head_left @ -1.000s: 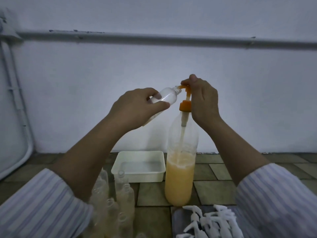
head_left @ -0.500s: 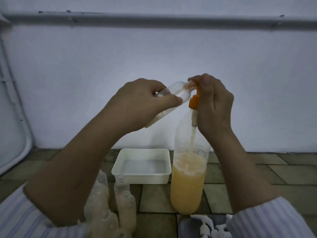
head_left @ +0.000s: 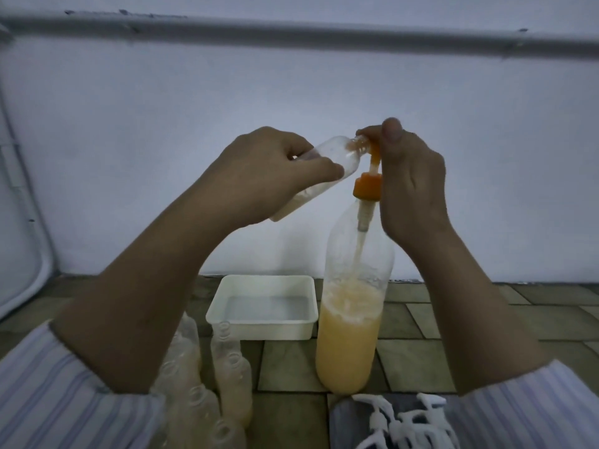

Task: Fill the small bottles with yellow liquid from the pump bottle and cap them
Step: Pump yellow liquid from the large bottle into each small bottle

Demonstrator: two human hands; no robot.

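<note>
Pump head (head_left: 372, 147) sits raised again, small bottle (head_left: 324, 171) still at spout.

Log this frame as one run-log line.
step: filling | left hand: holds tilted small bottle, mouth at pump spout | right hand: on pump head | cap: not on

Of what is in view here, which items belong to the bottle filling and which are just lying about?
In use:
- small bottle, tilted, gripped by left hand
- pump bottle, right hand on its pump head
- open bottles waiting
- white caps

Lying about:
- white tray
- wall pipe
</note>
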